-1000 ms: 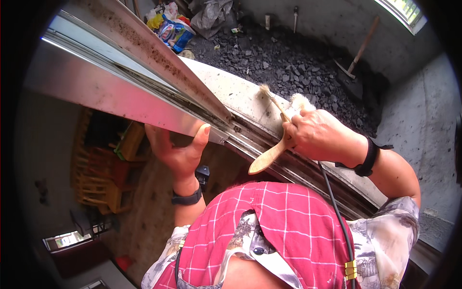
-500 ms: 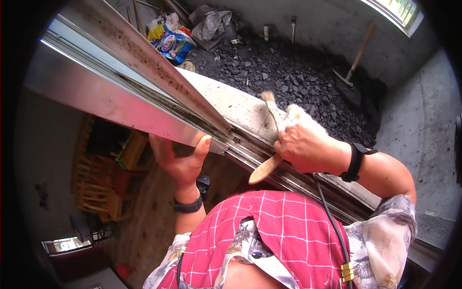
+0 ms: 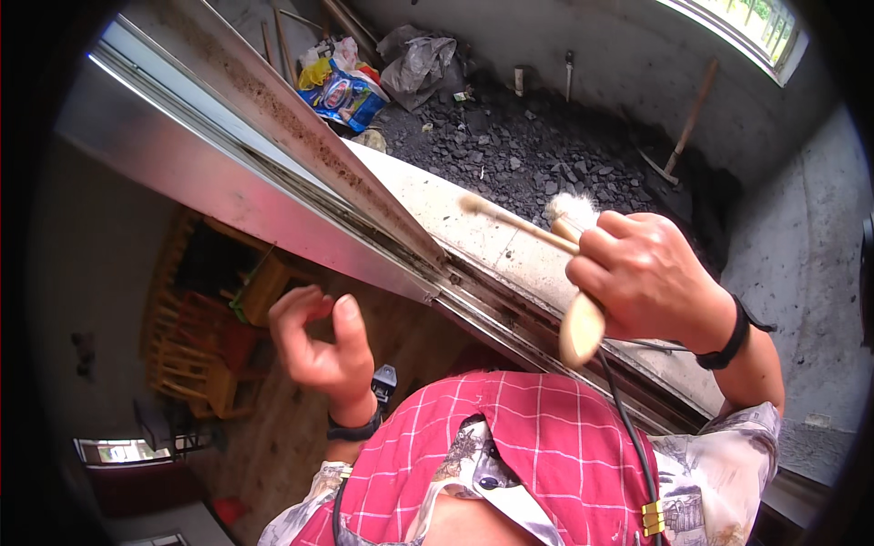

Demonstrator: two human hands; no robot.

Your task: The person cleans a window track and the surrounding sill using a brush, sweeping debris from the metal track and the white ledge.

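Above the dirty window track (image 3: 401, 232), the right hand (image 3: 651, 278) is closed around the wooden handle of a small brush (image 3: 575, 264), with a thin wooden stick (image 3: 514, 218) pinched alongside it; the pale bristles point up and away over the stone sill (image 3: 455, 205), clear of the groove; the left hand (image 3: 323, 341) hangs free below the metal frame (image 3: 228, 196), fingers loosely curled and holding nothing. To sweep well, it seems best to tip the bristles down into the channel and draw them along its length toward one end, not across, so grit is not pushed deeper; the stick looks suited to loosening caked dirt in the corners first; the free hand could steady the frame; short, light strokes should keep dust off the sill.
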